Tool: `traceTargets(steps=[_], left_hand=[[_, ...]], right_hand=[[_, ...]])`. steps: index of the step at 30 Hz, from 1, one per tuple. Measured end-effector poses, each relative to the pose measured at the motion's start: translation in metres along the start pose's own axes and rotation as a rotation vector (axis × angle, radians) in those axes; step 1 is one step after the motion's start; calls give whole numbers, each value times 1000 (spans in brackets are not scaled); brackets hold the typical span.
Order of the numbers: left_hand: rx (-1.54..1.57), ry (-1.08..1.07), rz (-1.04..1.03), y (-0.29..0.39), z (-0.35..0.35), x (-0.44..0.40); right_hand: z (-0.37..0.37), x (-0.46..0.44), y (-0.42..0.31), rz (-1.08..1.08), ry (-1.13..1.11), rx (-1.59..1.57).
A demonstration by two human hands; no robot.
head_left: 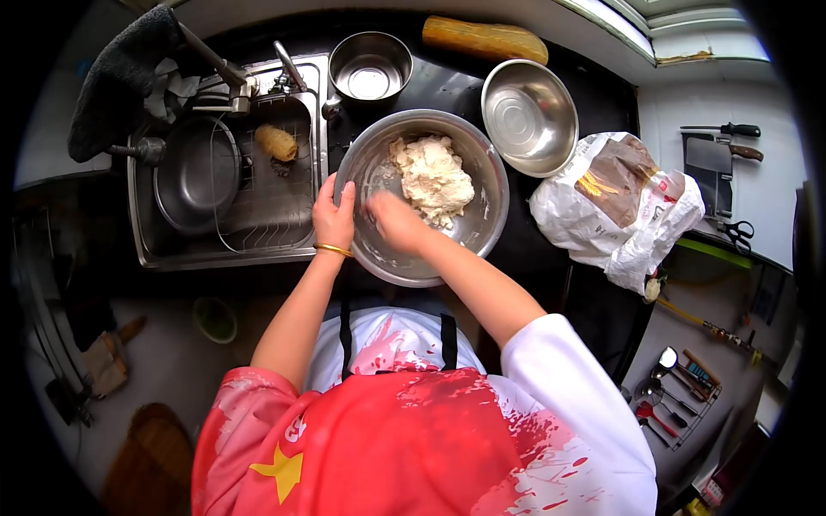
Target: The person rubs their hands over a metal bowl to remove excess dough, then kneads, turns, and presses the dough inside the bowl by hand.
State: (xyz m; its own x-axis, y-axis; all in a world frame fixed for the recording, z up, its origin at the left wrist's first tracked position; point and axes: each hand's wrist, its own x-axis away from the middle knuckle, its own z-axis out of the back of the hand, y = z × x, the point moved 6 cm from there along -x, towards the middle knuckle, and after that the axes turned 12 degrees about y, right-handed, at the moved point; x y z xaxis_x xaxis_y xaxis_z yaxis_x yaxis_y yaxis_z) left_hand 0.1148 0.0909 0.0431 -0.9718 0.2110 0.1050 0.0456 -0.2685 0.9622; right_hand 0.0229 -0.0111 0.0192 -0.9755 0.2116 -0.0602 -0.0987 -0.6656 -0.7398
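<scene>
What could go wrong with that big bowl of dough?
The big metal bowl sits near the counter's front edge, so it might slip if the left hand at its rim let go.

The smaller bowl is close beside it, so a shove could knock that one.

The right hand, blurred inside the bowl beside the dough, might flick bits out.

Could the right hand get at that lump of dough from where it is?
Most likely yes: the right hand, though blurred, is inside the steel bowl close beside the dough, and nothing visible stands between them. The left hand is at the bowl's left side, out of the way.
</scene>
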Motion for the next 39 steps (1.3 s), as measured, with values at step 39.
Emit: traceTargets(steps=[39], left_hand=[[250, -11, 43, 11, -12, 1]], right_hand=[[25, 69, -3, -228, -344, -225]])
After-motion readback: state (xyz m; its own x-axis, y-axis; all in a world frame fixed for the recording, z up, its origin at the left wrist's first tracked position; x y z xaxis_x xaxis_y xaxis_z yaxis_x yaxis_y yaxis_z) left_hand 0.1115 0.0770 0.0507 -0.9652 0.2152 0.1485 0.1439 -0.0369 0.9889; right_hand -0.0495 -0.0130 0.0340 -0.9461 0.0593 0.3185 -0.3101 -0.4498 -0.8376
